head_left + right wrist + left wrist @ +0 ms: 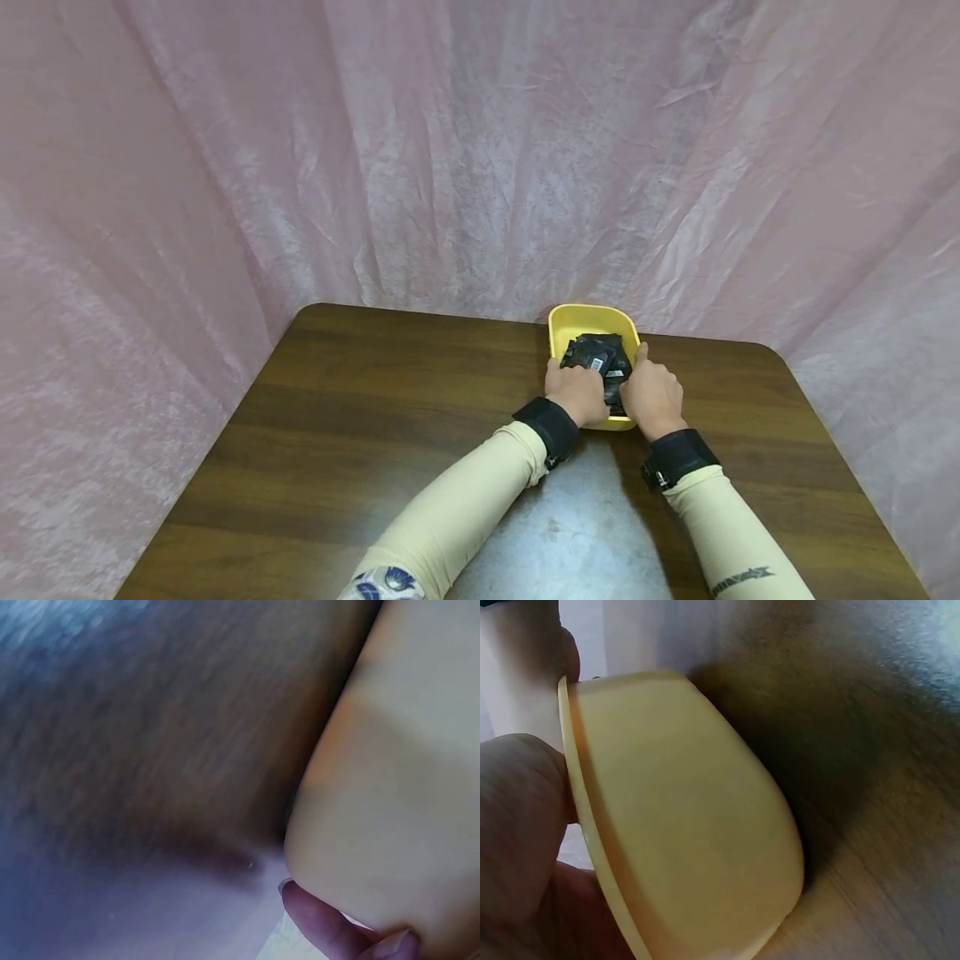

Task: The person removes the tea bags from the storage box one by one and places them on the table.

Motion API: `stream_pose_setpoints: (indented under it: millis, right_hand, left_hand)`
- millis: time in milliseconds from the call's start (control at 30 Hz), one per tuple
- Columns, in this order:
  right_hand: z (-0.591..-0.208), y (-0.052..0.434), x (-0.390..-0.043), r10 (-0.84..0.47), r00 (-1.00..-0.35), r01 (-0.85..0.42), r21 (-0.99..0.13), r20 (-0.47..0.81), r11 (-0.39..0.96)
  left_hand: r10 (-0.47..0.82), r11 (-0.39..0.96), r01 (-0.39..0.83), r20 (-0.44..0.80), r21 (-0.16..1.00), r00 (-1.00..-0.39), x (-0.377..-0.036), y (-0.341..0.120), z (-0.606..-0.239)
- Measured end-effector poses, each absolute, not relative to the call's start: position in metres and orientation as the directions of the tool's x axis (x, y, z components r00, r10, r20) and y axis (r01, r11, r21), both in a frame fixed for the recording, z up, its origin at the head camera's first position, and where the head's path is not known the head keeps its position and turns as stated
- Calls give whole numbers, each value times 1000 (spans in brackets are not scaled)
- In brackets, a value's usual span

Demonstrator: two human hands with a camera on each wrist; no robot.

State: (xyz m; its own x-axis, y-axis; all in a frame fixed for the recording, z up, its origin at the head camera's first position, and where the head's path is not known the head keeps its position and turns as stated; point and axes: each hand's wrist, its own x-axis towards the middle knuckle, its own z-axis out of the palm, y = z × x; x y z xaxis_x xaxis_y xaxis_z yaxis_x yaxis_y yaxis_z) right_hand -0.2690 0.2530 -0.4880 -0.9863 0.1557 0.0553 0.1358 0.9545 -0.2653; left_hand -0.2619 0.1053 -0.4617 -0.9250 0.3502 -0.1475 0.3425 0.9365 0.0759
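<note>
A yellow plastic bin [592, 317] stands near the table's far edge, right of the middle. Several flat black packets [597, 354], some with small white labels, lie inside it. My left hand [579, 393] grips the bin's rim at the near left. At the near right, my right hand [651, 396] holds the rim, its thumb along the outer side. In the left wrist view the bin's outer wall [682, 802] shows close up, its rim against the hand. In the right wrist view, fingers [319, 919] touch the bin's side. Both hands hide part of the packets.
The brown wooden table [360, 400] has rounded far corners and a bright light reflection near the front. Pink velvety curtains [465, 167] hang behind the table and along both sides, close to its far edge.
</note>
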Motion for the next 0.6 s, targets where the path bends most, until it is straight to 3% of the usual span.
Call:
stream_pose_setpoints:
  millis: [300, 600]
  right_hand:
    - [-490, 253, -268, 159, -986, 139, -272, 52, 952]
    - [-489, 253, -268, 165, -984, 141, -271, 65, 952]
  left_hand:
    - [349, 937, 341, -131, 80, -928, -258, 109, -458]
    - [328, 944, 326, -30, 45, -944, -251, 117, -465]
